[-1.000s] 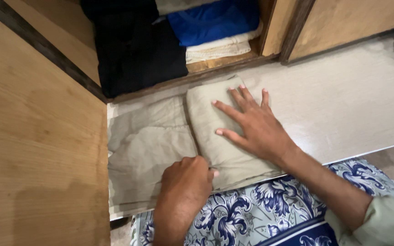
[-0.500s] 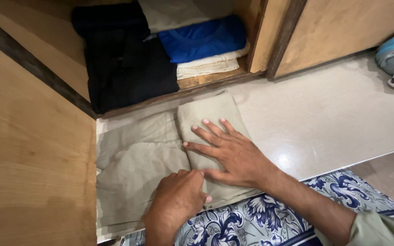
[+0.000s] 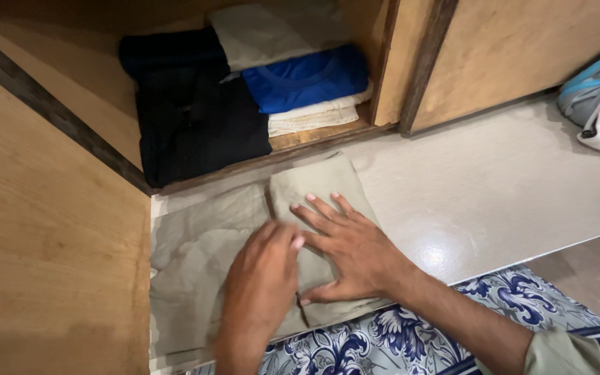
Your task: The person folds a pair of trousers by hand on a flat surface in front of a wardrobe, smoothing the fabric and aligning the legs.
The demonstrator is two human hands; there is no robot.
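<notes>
Left hand (image 3: pixel 262 278), right hand (image 3: pixel 352 246) hide khaki garment (image 3: pixel 203 250) fold.

A single head-worn camera looks steeply down from close above at the floor (image 3: pixel 522 180) before an open cupboard (image 3: pixel 328 132).

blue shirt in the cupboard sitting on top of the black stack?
No: the blue shirt lies on a cream folded cloth, beside the black stack.
</notes>
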